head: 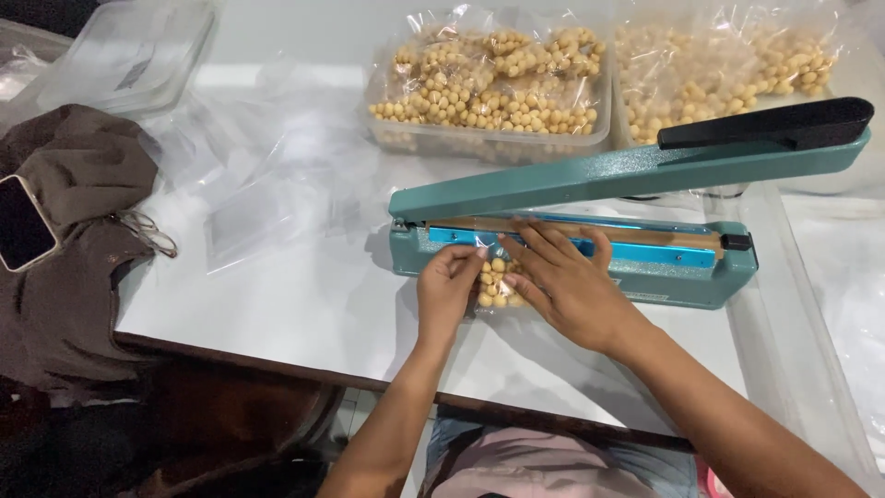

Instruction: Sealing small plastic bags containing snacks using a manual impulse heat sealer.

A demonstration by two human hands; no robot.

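Both hands at the sealer: left hand (449,286) pinches the near-left edge of a small clear pouch of tan round snacks (496,284), right hand (564,281) lies open and flat, fingers spread, pressing the pouch mouth onto the blue sealing strip (645,249). Teal heat sealer (687,277) sits on the white desk (304,304), its arm (636,171) raised, black handle (770,123) far right. Step looks like aligning the mouth; sealing would need fingers clear before the arm comes down. Behind: two clear tubs (489,138) lined with bags of the same snacks. Left: empty clear bags (263,217), lidded clear box (129,55), phone (23,226) on brown cloth (83,277).
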